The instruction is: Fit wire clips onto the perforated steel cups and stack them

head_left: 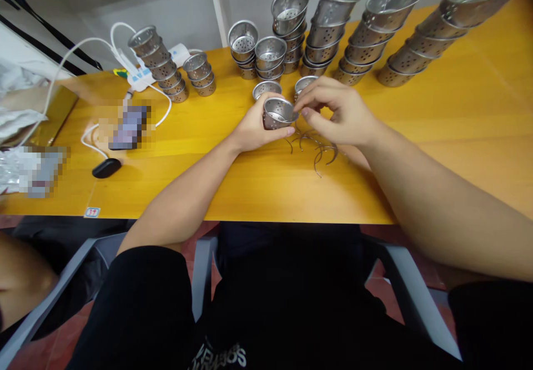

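My left hand (pixel 259 127) is wrapped round a small perforated metal cup (pixel 278 116), its open mouth tilted up. At the cup's right rim are the bent fingers of my right hand (pixel 327 106), thumb and fingertips close together; whether something thin is between them is too small to tell. Several thin curved wire pieces (pixel 318 156) lie on the yellow table (pixel 258 187) below my right hand. Just behind the held cup stand two more cups, one at the left (pixel 266 88) and one at the right (pixel 303 83), partly hidden by my right hand.
Stacks of perforated cups (pixel 322 37) line the back, some leaning right. At the left are smaller stacks (pixel 160 65), a power strip (pixel 140 79) with white cables, a phone (pixel 130 127), a black mouse-like object (pixel 106 168) and plastic bags (pixel 12 165). A person's knee (pixel 25 281) shows lower left.
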Action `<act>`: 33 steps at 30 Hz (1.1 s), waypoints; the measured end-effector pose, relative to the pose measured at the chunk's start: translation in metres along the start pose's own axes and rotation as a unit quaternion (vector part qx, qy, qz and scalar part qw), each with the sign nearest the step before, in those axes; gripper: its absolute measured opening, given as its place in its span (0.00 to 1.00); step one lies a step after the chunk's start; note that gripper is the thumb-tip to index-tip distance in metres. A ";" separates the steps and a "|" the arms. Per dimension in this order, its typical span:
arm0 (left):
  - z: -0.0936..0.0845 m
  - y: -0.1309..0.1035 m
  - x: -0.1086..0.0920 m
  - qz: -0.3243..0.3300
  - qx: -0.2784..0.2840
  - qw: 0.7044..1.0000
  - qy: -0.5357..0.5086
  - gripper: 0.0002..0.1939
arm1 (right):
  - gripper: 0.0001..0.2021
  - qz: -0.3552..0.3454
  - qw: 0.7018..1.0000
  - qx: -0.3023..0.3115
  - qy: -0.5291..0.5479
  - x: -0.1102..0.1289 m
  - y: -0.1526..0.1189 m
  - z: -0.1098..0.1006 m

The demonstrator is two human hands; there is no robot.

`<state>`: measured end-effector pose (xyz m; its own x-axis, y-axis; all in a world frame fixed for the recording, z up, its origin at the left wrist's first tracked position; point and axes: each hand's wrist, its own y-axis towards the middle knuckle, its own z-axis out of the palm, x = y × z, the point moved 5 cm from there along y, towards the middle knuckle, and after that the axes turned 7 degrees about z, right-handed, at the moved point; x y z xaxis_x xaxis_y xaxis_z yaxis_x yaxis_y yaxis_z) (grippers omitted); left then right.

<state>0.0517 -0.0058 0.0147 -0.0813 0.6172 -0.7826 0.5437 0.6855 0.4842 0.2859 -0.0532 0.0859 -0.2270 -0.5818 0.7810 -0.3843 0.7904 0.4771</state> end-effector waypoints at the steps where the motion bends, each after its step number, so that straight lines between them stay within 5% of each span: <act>1: 0.000 0.000 0.000 -0.003 -0.004 1.000 0.000 0.63 | 0.15 0.008 1.000 0.004 0.003 -0.001 0.000 0.001; 8: -0.001 0.000 0.005 0.002 0.013 1.000 0.012 0.66 | 0.19 0.039 0.997 0.052 0.045 -0.004 0.000 0.009; 19: -0.005 0.000 -0.001 0.035 0.012 0.999 0.011 0.63 | 0.19 0.008 0.996 0.075 -0.039 -0.011 -0.002 0.020; 28: -0.015 0.000 -0.003 0.033 -0.002 0.999 0.026 0.63 | 0.15 -0.056 0.998 0.029 -0.021 -0.009 -0.003 0.008; 33: -0.037 0.000 0.013 0.073 -0.050 0.993 0.078 0.58 | 0.20 0.024 0.998 0.006 -0.055 -0.009 -0.005 -0.003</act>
<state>0.0198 0.0167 0.0185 -0.1400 0.7596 -0.6351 0.4748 0.6144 0.6301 0.2929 -0.0514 0.0771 -0.3414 -0.5611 0.7540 -0.3810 0.8160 0.4347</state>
